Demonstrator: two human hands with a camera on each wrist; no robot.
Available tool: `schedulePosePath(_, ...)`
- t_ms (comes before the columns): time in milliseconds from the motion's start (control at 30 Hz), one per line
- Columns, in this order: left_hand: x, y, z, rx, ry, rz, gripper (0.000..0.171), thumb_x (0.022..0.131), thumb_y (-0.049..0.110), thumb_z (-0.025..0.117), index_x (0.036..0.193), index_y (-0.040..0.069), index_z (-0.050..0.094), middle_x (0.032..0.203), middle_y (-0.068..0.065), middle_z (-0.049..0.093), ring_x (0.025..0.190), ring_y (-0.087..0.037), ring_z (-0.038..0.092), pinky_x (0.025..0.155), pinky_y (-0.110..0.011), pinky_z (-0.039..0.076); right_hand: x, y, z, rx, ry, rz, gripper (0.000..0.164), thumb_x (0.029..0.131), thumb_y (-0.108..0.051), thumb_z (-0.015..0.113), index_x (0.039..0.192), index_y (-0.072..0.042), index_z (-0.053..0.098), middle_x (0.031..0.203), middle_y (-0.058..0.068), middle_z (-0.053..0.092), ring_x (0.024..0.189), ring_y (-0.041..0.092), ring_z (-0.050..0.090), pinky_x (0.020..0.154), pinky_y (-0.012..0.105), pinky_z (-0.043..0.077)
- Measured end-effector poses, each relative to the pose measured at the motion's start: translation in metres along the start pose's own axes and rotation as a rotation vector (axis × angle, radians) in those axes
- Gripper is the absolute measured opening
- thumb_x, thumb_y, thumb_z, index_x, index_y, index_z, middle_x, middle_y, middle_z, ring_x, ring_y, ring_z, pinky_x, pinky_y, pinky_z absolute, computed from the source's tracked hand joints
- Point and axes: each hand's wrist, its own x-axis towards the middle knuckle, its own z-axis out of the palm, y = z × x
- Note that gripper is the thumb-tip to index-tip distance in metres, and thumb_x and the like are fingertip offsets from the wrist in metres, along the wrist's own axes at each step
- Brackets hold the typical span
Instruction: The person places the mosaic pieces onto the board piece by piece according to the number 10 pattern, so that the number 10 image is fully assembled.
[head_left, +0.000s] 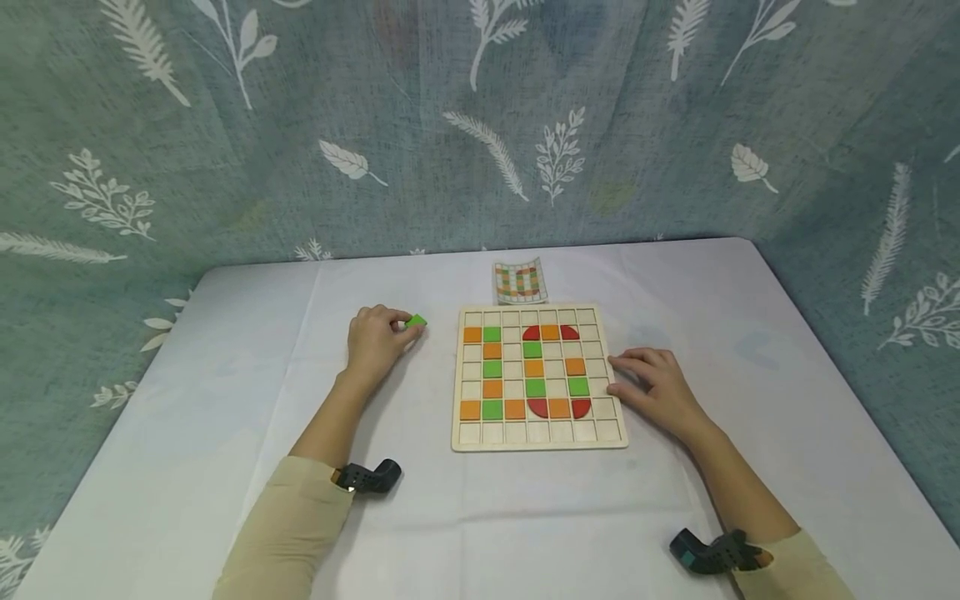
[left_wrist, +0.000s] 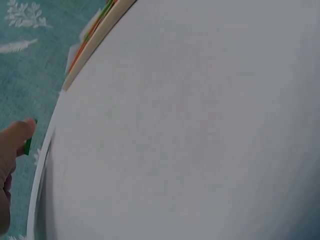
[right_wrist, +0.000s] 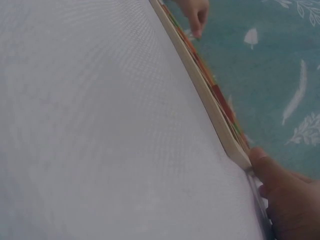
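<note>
Left of the board, my left hand point(head_left: 375, 340) pinches a green square tile point(head_left: 417, 320) between thumb and fingers. In the left wrist view the green tile point(left_wrist: 28, 142) shows edge-on past the thumb. A wooden grid board point(head_left: 465, 433) lies flat, with orange tiles point(head_left: 513, 409), green tiles point(head_left: 491, 410) and red rounded pieces point(head_left: 581, 408) in its cells. My right hand point(head_left: 660, 390) is at the board's right edge, fingertips and thumb touching the rim, relaxed. In the right wrist view, the thumb point(right_wrist: 265, 167) meets the corner of the board point(right_wrist: 220, 132).
Behind the board lies a small pattern card point(head_left: 520, 282) with a coloured grid printed on it. A white cloth point(head_left: 525, 517) covers the table. Leaf-patterned fabric point(head_left: 420, 167) hangs at the back and sides. Both wrists wear black camera mounts point(head_left: 367, 477).
</note>
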Motion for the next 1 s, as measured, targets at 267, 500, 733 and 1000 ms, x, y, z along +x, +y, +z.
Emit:
schedulePosePath(267, 0.0, 0.028, 0.007, -0.054, -0.009, 0.042, 0.032, 0.082, 0.035, 0.073, 0.097, 0.007, 0.074, 0.073, -0.005, 0.054, 0.074, -0.023, 0.041, 0.068, -0.033, 0.029, -0.002, -0.002, 0.001, 0.005, -0.004, 0.0, 0.045, 0.076, -0.021, 0.078, 0.117, -0.005, 0.067, 0.117, 0.016, 0.058, 0.112, 0.032, 0.041, 0.091, 0.05, 0.034)
schedulePosePath(500, 0.002, 0.051, 0.012, -0.096, -0.02, 0.075, 0.033, 0.082, 0.038, 0.072, 0.097, 0.009, 0.074, 0.076, -0.004, 0.056, 0.076, -0.022, 0.042, 0.07, -0.034, 0.031, 0.0, -0.001, 0.001, -0.001, 0.015, -0.034, 0.044, 0.075, -0.019, 0.078, 0.115, -0.004, 0.067, 0.116, 0.017, 0.057, 0.111, 0.034, 0.042, 0.091, 0.05, 0.033)
schedulePosePath(733, 0.003, 0.07, 0.017, -0.14, -0.027, 0.119, 0.033, 0.081, 0.038, 0.073, 0.097, 0.009, 0.074, 0.075, -0.003, 0.054, 0.075, -0.021, 0.041, 0.07, -0.033, 0.031, 0.0, -0.001, 0.0, 0.005, 0.005, -0.016, 0.044, 0.076, -0.02, 0.078, 0.116, -0.005, 0.067, 0.117, 0.016, 0.057, 0.112, 0.033, 0.042, 0.091, 0.05, 0.034)
schedulePosePath(1000, 0.002, 0.092, 0.024, -0.174, -0.061, 0.184, 0.034, 0.081, 0.037, 0.073, 0.098, 0.008, 0.074, 0.075, -0.003, 0.055, 0.076, -0.02, 0.042, 0.072, -0.033, 0.032, 0.001, -0.001, 0.0, -0.003, 0.002, -0.015, 0.045, 0.076, -0.019, 0.078, 0.117, -0.004, 0.066, 0.116, 0.016, 0.058, 0.112, 0.033, 0.042, 0.091, 0.05, 0.033)
